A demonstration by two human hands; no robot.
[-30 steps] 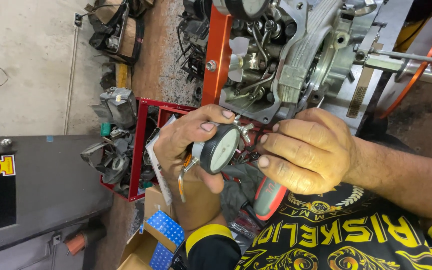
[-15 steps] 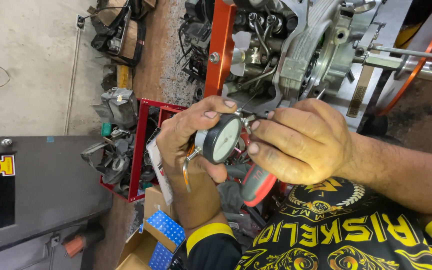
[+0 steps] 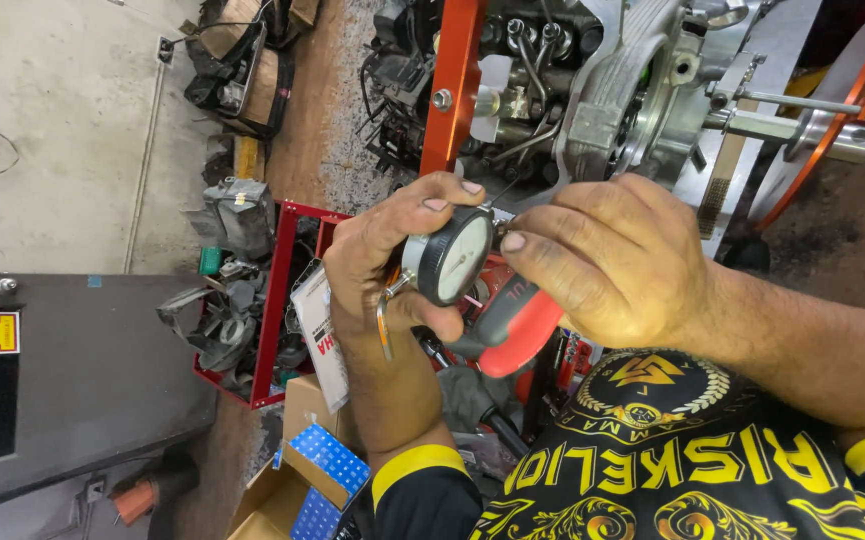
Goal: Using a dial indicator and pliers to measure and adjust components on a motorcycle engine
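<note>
A round dial gauge (image 3: 456, 257) with a black rim and white face sits between both my hands. My left hand (image 3: 378, 262) wraps around its rim, thumb and fingers curled on it. My right hand (image 3: 608, 258) pinches the gauge's right edge with thumb and fingertips, and a red and grey tool handle (image 3: 515, 325) lies under its palm. Just above the hands is a silver engine (image 3: 643, 95) mounted on an orange stand post (image 3: 455, 75).
A red metal rack (image 3: 271, 300) full of grey parts stands on the floor to the left. A grey cabinet (image 3: 73, 370) is at lower left. Blue and brown cardboard boxes (image 3: 308, 465) lie below. An orange ring (image 3: 833, 110) and steel rods stick out at upper right.
Both hands have lifted the dial gauge slightly up toward the engine, and its face has turned more toward me. The grip is unchanged.
</note>
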